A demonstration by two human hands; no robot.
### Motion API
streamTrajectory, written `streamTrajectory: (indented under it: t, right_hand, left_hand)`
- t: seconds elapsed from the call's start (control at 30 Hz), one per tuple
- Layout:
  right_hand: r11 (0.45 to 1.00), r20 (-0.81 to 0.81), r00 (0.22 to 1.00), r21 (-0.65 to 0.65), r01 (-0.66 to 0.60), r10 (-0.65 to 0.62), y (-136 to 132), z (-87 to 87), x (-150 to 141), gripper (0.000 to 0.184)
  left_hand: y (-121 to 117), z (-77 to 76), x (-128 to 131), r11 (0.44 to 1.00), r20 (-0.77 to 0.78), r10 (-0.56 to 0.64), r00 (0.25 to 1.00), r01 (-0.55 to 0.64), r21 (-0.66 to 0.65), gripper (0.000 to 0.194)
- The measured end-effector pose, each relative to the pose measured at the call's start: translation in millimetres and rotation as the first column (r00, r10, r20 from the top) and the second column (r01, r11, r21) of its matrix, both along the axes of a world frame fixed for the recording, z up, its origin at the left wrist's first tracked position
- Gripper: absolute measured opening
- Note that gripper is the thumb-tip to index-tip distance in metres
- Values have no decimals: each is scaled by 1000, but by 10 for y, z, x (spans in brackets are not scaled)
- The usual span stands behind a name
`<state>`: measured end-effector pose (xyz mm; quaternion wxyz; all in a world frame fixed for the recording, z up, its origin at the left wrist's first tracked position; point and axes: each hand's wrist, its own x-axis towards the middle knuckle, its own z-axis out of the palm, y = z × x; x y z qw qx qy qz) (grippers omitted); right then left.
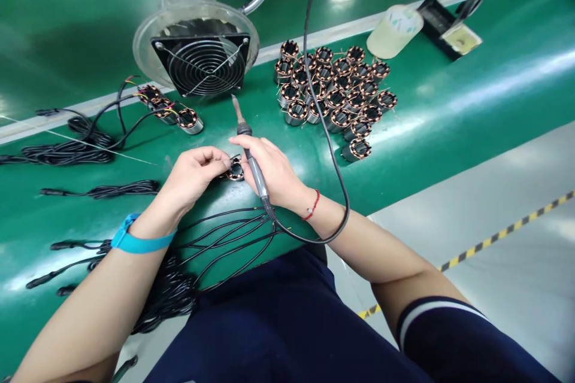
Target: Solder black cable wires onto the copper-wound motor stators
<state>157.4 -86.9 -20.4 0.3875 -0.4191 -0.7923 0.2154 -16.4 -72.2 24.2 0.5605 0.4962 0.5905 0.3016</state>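
A soldering iron (257, 175) rests in my right hand (279, 176), whose fingers are wrapped round it. The iron's tip points away from me, toward the fan, well apart from the work. Between my hands is a small motor stator (235, 170) with copper windings on its ring. My left hand (194, 175) is closed in a pinch at the stator's left edge; the fingertips hide whether a wire is also between them. Fingers of my right hand come close to the stator's right side. Black cables (224, 228) with stripped ends lie just below my hands.
A fume-extractor fan (206, 66) stands at the back. Several stators (335, 97) are grouped right of it, and wired stators (189, 119) sit at left by coiled cables (72, 149). A tape roll (395, 31) and soldering stand (449, 27) are back right. The iron's cord (324, 131) loops across the bench.
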Motion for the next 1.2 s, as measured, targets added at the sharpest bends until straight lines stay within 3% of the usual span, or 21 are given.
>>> streamTrajectory:
  t: [0.4,0.67,0.93,1.2]
  right_hand:
    - [1000,36,999,25,-6,5,44,-20,14,42]
    - [997,14,998,-57,-56,57,-3,118,36,35]
    - [997,-49,998,-55,-49,47,19,59,56,33]
    - [993,-63,994,-59,-98,94,32,101,65,27]
  left_hand:
    - [0,-75,-12,998,-71,-4,997,9,66,18]
    - [12,-37,-1,999,-61,-16,998,18,35,11]
    - [26,-34,-5,1000,-92,-30,995,30,-1,18]
    - [18,-40,-16,999,-89,-54,995,54,-2,10]
